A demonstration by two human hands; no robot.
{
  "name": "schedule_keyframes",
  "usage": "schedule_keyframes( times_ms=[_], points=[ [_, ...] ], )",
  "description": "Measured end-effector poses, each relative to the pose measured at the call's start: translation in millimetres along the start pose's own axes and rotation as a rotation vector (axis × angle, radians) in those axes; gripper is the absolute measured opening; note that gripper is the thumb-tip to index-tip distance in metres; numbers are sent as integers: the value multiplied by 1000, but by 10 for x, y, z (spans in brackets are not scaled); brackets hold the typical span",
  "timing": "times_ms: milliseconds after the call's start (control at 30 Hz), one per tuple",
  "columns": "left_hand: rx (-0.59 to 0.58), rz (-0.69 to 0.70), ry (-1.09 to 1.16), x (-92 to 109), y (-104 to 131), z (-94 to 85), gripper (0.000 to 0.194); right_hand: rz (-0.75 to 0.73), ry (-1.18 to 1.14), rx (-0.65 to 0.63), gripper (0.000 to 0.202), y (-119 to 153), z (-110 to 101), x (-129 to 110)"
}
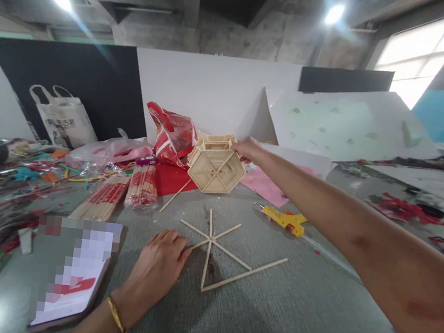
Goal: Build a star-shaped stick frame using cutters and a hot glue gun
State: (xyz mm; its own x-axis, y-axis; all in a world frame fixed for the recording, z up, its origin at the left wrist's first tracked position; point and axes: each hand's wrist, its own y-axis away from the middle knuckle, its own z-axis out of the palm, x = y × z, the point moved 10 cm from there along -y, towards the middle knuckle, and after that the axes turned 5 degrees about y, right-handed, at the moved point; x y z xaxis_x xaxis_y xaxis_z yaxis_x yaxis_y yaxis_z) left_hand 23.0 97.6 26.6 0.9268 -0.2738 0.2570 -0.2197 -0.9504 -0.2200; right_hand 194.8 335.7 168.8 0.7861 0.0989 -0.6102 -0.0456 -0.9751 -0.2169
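Observation:
My right hand (249, 150) grips the upper right corner of a six-sided wooden stick basket (217, 170), tilted so its spoked hexagonal face shows. Nearer to me, a star-shaped frame of thin wooden sticks (210, 238) lies flat on the table. A longer stick (245, 274) meets the tip of one spoke and crosses near the end of another. My left hand (166, 256) rests on the table at the frame's left side, fingers closed around the end of one spoke. The fingertips are partly hidden.
A yellow hot glue gun (286, 220) lies right of the frame. Bundles of wooden sticks (142, 187), a loose stick (174, 196) and a red bag (171, 136) sit behind it. A phone (77, 275) lies at left, near loose craft scraps. Pink paper (266, 185) lies behind.

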Motion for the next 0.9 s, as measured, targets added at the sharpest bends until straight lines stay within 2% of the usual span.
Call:
schedule_keyframes(
  times_ms=[367, 633, 900],
  points=[
    [40, 8, -30, -6, 16, -41, 24, -160, -321, -92, 14, 288, 121, 154],
    [99, 0, -1, -35, 19, -122, 23, -234, -439, -5, 17, 457, 132, 278],
    [215, 4, 156, -78, 50, -324, 23, -303, -442, 101, 25, 588, 162, 404]
  ],
)
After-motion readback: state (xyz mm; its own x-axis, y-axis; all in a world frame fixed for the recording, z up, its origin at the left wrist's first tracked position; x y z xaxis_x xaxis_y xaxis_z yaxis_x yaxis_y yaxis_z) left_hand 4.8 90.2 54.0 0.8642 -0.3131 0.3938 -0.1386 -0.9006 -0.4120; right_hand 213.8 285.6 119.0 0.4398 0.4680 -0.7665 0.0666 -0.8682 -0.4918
